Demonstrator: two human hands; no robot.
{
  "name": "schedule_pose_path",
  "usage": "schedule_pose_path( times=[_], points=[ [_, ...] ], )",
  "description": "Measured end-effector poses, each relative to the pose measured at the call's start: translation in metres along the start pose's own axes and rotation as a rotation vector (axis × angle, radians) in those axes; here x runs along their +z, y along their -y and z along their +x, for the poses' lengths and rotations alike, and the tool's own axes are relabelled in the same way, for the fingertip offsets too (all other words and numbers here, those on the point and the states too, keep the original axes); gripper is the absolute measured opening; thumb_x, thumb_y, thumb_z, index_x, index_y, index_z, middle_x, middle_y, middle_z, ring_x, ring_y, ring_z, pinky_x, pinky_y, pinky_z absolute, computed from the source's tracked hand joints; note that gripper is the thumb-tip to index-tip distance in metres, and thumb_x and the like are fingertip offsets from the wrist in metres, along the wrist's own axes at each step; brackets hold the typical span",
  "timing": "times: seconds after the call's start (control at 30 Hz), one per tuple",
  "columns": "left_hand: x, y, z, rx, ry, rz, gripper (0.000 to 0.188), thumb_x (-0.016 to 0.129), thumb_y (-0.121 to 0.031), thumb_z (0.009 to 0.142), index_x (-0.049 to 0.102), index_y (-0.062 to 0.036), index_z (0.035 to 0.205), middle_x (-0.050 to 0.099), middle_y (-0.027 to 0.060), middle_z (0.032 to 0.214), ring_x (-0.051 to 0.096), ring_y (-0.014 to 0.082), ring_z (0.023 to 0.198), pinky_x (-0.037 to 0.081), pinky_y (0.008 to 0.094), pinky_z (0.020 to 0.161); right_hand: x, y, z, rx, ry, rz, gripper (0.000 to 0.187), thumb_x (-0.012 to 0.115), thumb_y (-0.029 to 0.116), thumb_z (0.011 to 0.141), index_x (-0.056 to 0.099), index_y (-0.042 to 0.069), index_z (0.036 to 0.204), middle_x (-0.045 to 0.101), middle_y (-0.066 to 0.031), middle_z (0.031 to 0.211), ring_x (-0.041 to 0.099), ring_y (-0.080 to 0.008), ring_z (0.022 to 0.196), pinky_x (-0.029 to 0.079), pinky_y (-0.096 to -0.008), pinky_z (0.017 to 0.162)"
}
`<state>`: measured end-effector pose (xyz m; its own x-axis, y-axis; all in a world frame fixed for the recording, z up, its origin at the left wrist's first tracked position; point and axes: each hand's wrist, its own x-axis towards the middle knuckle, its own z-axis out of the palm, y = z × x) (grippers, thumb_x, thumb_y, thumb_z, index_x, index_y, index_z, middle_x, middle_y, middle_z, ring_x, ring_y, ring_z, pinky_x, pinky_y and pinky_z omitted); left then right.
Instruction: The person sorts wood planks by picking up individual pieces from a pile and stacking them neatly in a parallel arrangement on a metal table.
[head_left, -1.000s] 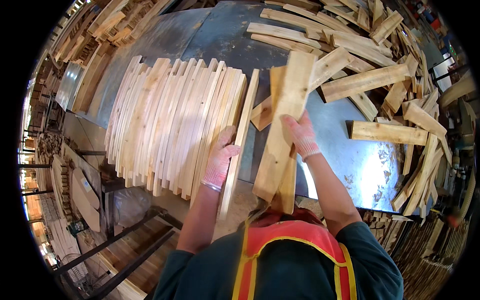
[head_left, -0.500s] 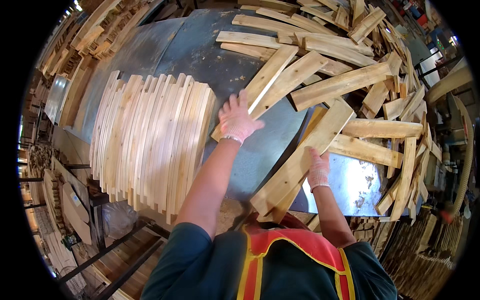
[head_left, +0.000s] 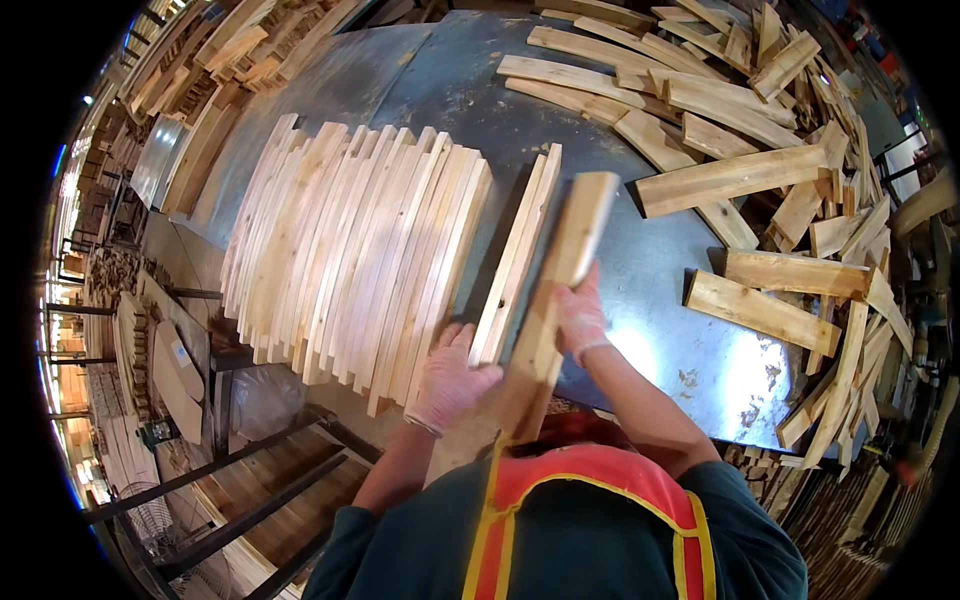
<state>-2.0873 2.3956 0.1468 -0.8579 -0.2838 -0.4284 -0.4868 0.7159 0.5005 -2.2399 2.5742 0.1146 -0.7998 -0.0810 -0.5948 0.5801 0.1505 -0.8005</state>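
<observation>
My right hand (head_left: pixel 582 318), in a pale knit glove, grips a wooden board (head_left: pixel 562 262) by its right side. The board is tilted, slightly blurred, and its near end reaches my apron. To its left, a narrow pair of boards (head_left: pixel 518 255) stands on edge on the metal table. My left hand (head_left: pixel 452 382), gloved too, is at the near end of that pair, thumb and fingers apart. It lies beside the near right corner of a long row of boards (head_left: pixel 350 250) set side by side on edge.
Loose boards (head_left: pixel 735 180) lie in a jumbled heap on the right and far right of the metal table (head_left: pixel 640 270). A dark metal frame (head_left: pixel 250 500) stands at the lower left. More stacked wood (head_left: pixel 250 60) is at the far left.
My left hand has come nearer, and the boards by it now stand on edge beside the row. My right hand has moved left and tipped its board up. The view has shifted.
</observation>
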Motion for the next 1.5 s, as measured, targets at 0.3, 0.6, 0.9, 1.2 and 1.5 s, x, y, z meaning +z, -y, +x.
schedule_pose_path(
  times=[0.3, 0.6, 0.9, 1.2, 1.5],
  points=[
    [0.026, 0.009, 0.015, 0.363, -0.34, 0.532, 0.098, 0.078, -0.041, 0.083, 0.034, -0.0024, 0.162, 0.035, 0.0231, 0.166, 0.028, 0.0418, 0.155, 0.018, 0.054, 0.129, -0.01, -0.012, 0.018, -0.153, 0.512, 0.287, 0.078, 0.075, 0.022, 0.095, 0.034, 0.001, 0.158, 0.064, -0.016, 0.135, 0.061, -0.024, 0.117, 0.052, -0.0353, 0.097],
    [0.049, -0.073, 0.035, 0.495, -0.298, 0.596, 0.1, 0.087, -0.032, 0.076, 0.038, -0.0034, 0.159, 0.041, 0.0222, 0.161, 0.035, 0.0429, 0.15, 0.028, 0.0508, 0.126, -0.428, -0.121, -0.113, -0.348, -0.902, 0.397, 0.059, 0.074, 0.016, 0.097, 0.054, 0.002, 0.151, 0.069, -0.0128, 0.129, 0.067, -0.0215, 0.111, 0.055, -0.0352, 0.098],
    [0.172, -0.352, 0.16, 0.886, -0.174, 0.469, 0.097, 0.084, -0.043, 0.078, 0.042, -0.0017, 0.156, 0.044, 0.022, 0.159, 0.04, 0.0393, 0.147, 0.036, 0.0495, 0.119, -0.671, -0.14, -0.091, -0.073, -0.913, -0.658, 0.106, 0.082, 0.055, 0.08, 0.037, 0.001, 0.16, 0.056, -0.0279, 0.149, 0.053, -0.0404, 0.14, 0.041, -0.0427, 0.116],
    [0.195, -0.323, 0.119, 0.476, 0.476, 0.236, 0.062, 0.076, -0.054, 0.082, 0.071, -0.0119, 0.128, 0.076, 0.0165, 0.106, 0.072, 0.0341, 0.107, 0.054, 0.0418, 0.095, -0.507, -0.141, -0.07, -0.146, -0.297, 0.217, 0.1, 0.093, 0.01, 0.073, 0.036, 0.001, 0.156, 0.064, -0.0165, 0.141, 0.064, -0.03, 0.123, 0.053, -0.0388, 0.105],
    [0.099, -0.203, 0.025, 0.293, 0.277, -0.043, 0.041, 0.081, -0.041, 0.082, 0.066, -0.0028, 0.084, 0.067, 0.0183, 0.08, 0.064, 0.0335, 0.074, 0.05, 0.0443, 0.071, -0.349, -0.1, -0.057, -0.199, -0.214, 0.608, 0.076, 0.079, -0.005, 0.083, 0.043, -0.001, 0.151, 0.067, -0.0147, 0.132, 0.067, -0.0281, 0.117, 0.054, -0.0399, 0.102]
  ],
)
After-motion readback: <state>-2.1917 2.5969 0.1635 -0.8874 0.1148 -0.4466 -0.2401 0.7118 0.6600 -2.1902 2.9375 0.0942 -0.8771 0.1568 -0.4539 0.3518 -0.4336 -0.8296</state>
